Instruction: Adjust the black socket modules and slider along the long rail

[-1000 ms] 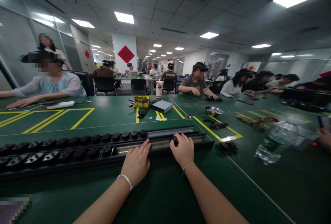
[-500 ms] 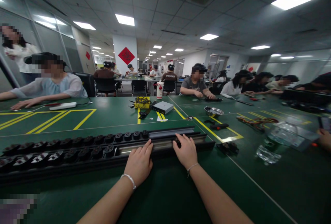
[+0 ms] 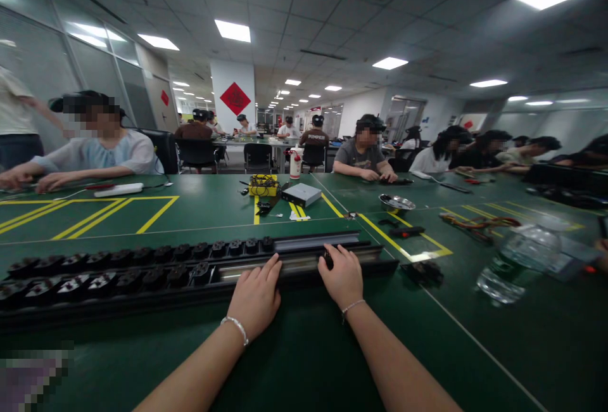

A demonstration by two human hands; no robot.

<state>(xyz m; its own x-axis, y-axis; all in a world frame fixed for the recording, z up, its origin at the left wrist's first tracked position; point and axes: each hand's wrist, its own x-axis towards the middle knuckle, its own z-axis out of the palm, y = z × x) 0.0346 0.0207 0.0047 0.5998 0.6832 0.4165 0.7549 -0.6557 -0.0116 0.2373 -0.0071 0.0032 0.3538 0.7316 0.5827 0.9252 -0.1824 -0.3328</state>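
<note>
Two long black tracks (image 3: pixel 142 298) lie side by side across the green table, their left stretch filled with rows of black socket-like modules (image 3: pixel 202 272). On the near track's edge rests my left hand (image 3: pixel 254 291), fingers stretched flat and together, just right of the last module in that row. My right hand (image 3: pixel 342 276) is further along the same track, thumb and fingers curled around a small black piece (image 3: pixel 329 258), mostly covered by the hand. Between the two hands the track's pale inner channel (image 3: pixel 299 262) shows.
A clear plastic bottle (image 3: pixel 520 260) and a grey box (image 3: pixel 567 260) stand at the right. Beyond the tracks are a metal bowl (image 3: pixel 396 203), a grey device (image 3: pixel 301 194), a yellow basket with cables (image 3: pixel 263 185) and a white cup (image 3: pixel 295 163). Several people sit around.
Both hands stay in nearly the same place on the track. The view shifts slightly. At the far left, the standing person has moved, and the seated person's hands have shifted.
</note>
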